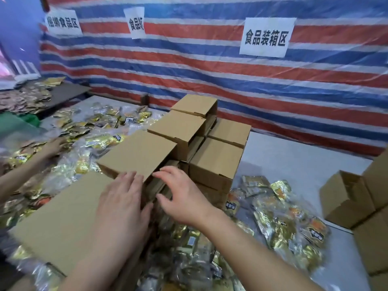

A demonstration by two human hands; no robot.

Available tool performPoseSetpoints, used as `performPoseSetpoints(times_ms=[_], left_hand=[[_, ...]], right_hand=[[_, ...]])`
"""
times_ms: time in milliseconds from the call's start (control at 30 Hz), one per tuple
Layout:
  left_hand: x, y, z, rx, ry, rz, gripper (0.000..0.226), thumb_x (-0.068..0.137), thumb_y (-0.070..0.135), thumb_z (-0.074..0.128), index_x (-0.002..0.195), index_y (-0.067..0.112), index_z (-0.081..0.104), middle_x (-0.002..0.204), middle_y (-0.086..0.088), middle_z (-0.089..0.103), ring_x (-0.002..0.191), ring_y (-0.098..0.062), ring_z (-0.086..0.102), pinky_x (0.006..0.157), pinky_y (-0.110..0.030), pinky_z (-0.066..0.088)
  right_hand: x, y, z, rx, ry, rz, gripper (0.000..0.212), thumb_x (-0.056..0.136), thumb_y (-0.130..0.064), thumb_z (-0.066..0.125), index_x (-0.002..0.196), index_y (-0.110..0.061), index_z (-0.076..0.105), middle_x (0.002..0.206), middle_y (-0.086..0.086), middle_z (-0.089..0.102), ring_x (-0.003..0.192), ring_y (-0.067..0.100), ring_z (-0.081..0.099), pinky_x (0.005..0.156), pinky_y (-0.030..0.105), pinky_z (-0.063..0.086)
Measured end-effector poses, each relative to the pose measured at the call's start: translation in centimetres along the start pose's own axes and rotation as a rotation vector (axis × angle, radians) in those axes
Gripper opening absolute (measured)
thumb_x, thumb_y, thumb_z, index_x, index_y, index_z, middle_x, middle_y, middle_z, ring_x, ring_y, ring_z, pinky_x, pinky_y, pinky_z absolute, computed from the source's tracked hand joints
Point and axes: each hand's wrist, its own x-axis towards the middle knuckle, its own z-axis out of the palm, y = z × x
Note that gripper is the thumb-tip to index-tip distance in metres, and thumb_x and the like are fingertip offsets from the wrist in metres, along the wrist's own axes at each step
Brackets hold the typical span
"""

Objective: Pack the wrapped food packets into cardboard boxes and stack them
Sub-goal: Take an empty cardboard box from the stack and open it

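While both hands work at the near end of the row of cardboard boxes (180, 131), the left hand (123, 204) lies flat with straight fingers on the top of the nearest box (69, 215), its grip released and its fingertips reaching the corner of the next box (136, 153) ahead. Just right of it the right hand (184, 198) hovers with fingers spread and lightly bent over the gap beside that box; it seems to grasp nothing, though the fingertips may touch the cardboard edges there. Beyond the hands the closed boxes stand stacked in two rows running away toward the striped tarp (231, 76) with its paper signs (266, 36). Wrapped food packets (283, 219) lie loose on the tabletop (294, 156) right of the right hand, under both wrists, and far left, where another person's hand (54, 145) rests among them. More boxes (348, 198), one of them unsealed, stand at the far right
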Motion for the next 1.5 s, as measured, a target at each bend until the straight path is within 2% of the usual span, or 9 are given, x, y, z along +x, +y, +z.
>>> performPoseSetpoints(times_ms=[133,300,467,533,633,800,1100,1233,1500], left_hand=[[-0.7,-2.6,0.8,0.258,-0.161,-0.143,0.093,0.088,0.061,0.050,0.157,0.014,0.007,0.165,-0.009,0.009,0.151,-0.028,0.010,0.120,-0.042,0.016],[-1.8,-2.3,1.5,0.358,-0.189,-0.166,0.074,0.097,0.036,0.037,0.157,0.011,0.001,0.165,-0.010,0.005,0.151,-0.028,0.011,0.119,-0.042,0.020],[-2.2,-0.8,-2.7,0.421,-0.179,-0.072,0.067,0.093,0.024,0.035,0.155,0.011,0.014,0.159,-0.007,0.028,0.143,-0.023,0.033,0.111,-0.034,0.034],[-2.1,-0.1,-5.2,0.401,-0.202,0.009,0.052,0.090,0.023,0.037,0.142,0.021,0.031,0.137,0.005,0.050,0.126,-0.013,0.052,0.098,-0.026,0.046],[-2.3,2.6,-8.1,0.283,-0.312,0.133,0.034,0.089,0.038,0.048,0.120,0.033,0.034,0.101,0.013,0.058,0.100,-0.006,0.063,0.082,-0.024,0.052],[-1.6,10.6,-7.5,0.166,-0.309,0.383,0.020,0.093,0.036,0.050,0.108,0.032,0.038,0.093,0.006,0.057,0.102,-0.018,0.064,0.069,-0.032,0.045],[0.8,22.5,3.8,-0.103,-0.388,0.688,0.015,0.095,0.023,0.052,0.107,0.022,0.061,0.108,-0.003,0.067,0.106,-0.027,0.061,0.085,-0.037,0.051],[-0.1,24.6,8.4,-0.351,-0.512,0.657,0.013,0.093,0.030,0.060,0.102,0.025,0.068,0.104,0.002,0.069,0.101,-0.020,0.062,0.088,-0.035,0.051],[-2.3,23.5,15.9,-0.323,-0.604,0.556,0.022,0.097,0.036,0.055,0.107,0.022,0.068,0.108,0.000,0.069,0.103,-0.019,0.060,0.088,-0.031,0.048]], right_hand=[[1.9,-2.0,2.8,-0.207,-0.087,-0.123,0.063,0.086,-0.017,0.063,0.147,-0.020,0.045,0.157,0.010,0.029,0.147,0.027,0.018,0.123,0.046,0.012],[2.3,-2.6,4.2,-0.356,-0.132,-0.166,0.055,0.093,-0.018,0.057,0.146,-0.025,0.045,0.161,0.008,0.023,0.150,0.029,0.011,0.122,0.051,0.003],[1.0,-4.7,1.6,-0.260,-0.032,-0.211,0.043,0.093,-0.014,0.057,0.136,-0.013,0.058,0.149,0.010,0.046,0.142,0.030,0.032,0.120,0.049,0.014],[-0.1,-5.8,-0.8,-0.184,0.041,-0.262,0.034,0.084,-0.007,0.065,0.117,-0.003,0.066,0.128,0.016,0.061,0.123,0.034,0.052,0.109,0.048,0.034],[-2.7,-6.7,-5.3,-0.227,0.063,-0.253,0.023,0.080,-0.012,0.064,0.102,-0.005,0.065,0.103,0.011,0.064,0.095,0.034,0.059,0.086,0.044,0.048],[-10.0,-2.8,-11.9,-0.400,-0.012,0.025,0.019,0.087,-0.024,0.052,0.105,-0.022,0.057,0.100,-0.003,0.057,0.087,0.026,0.060,0.074,0.040,0.051],[-25.7,9.3,-16.7,-0.459,0.225,0.655,0.015,0.093,-0.015,0.054,0.092,-0.030,0.052,0.097,-0.008,0.055,0.090,0.022,0.059,0.071,0.038,0.045],[-29.3,12.7,-15.5,-0.459,0.208,0.779,0.018,0.094,-0.017,0.055,0.085,-0.027,0.043,0.090,-0.009,0.046,0.089,0.022,0.055,0.071,0.036,0.039],[-30.8,17.0,-7.7,-0.291,0.124,0.952,0.034,0.100,-0.021,0.050,0.073,-0.033,0.032,0.076,-0.014,0.044,0.064,-0.001,0.043,0.051,0.016,0.032]])
